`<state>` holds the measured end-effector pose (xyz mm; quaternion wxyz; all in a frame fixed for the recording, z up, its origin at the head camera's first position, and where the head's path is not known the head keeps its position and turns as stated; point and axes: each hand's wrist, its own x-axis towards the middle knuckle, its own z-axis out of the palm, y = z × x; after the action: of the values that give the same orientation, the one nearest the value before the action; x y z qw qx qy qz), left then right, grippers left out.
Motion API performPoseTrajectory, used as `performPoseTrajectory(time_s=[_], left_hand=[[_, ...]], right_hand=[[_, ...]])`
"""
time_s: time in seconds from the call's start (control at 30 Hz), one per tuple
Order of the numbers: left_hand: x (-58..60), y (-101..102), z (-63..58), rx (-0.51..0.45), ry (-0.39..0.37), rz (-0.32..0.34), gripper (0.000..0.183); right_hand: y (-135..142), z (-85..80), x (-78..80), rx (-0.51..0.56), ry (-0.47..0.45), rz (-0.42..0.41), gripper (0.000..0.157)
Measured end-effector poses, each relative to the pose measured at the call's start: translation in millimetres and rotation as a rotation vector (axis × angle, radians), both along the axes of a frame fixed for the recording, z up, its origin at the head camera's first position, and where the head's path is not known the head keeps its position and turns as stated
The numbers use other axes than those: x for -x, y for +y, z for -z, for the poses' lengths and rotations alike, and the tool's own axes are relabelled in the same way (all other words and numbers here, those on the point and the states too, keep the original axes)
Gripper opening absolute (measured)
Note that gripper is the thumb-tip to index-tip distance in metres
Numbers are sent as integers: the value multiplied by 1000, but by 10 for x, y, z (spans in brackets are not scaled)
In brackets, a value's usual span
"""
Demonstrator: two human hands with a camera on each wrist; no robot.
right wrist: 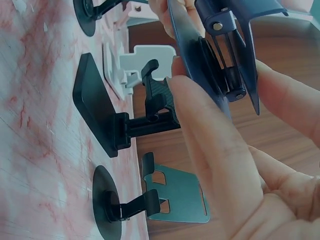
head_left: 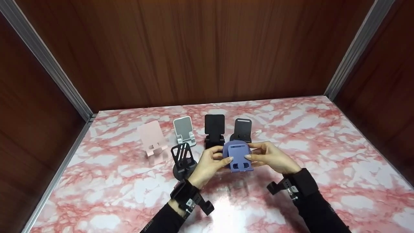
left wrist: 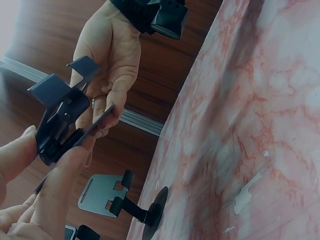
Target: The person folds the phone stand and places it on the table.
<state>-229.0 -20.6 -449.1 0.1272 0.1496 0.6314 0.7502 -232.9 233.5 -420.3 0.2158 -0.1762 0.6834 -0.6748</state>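
Squarely between both hands point(head_left: 208, 163) point(head_left: 275, 158), the purple phone stand point(head_left: 238, 154).

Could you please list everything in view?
Table: one, red and white, underneath
Wooden panels: three, brown, back and sides
Metal rails: at least three, grey, panel and table edges
Pink phone stand: one, pink, far left
White phone stand: one, white and grey, back left
Tall phone stand: one, black, back centre
Dark phone stand: one, dark grey, back right
Slotted phone stand: one, black, front left
Purple phone stand: one, purple, front right, midair
Wrist straps: two, black, on wrists
Sleeves: two, black, on forearms
Left hand and right hand: two, bare, holding the purple phone stand
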Motion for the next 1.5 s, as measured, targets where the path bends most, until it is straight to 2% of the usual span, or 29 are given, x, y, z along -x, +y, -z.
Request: performPoseTrajectory(time_s=[0.43,0.7,0.93,1.03,1.13,1.2,1.4,1.43,1.5], left_hand=[[-4,24,39,28,21,-16,34],[-3,29,-9,30,0,-6,34],[-27,19,-44,60,61,-7,34],[-50,2,-89,116,136,-15,38],[-63,-25,-121,219,253,-46,48],[-41,-42,-84,277,346,-63,56],[265,-50,403,508,619,-158,72],[293,-50,451,558,668,-181,72],[292,-49,437,630,756,-205,73]], right_hand=[[-18,-4,-5,-39,17,36,60],[-10,-19,-7,-18,22,62,60],[-1,-45,-12,-24,11,72,57],[7,-63,-18,-13,-8,65,58],[19,-81,-22,10,-24,58,59],[28,-90,-26,22,-28,55,59],[44,-99,-24,43,-37,55,63],[47,-100,-21,43,-40,58,65],[54,-107,-16,39,-42,65,66]])
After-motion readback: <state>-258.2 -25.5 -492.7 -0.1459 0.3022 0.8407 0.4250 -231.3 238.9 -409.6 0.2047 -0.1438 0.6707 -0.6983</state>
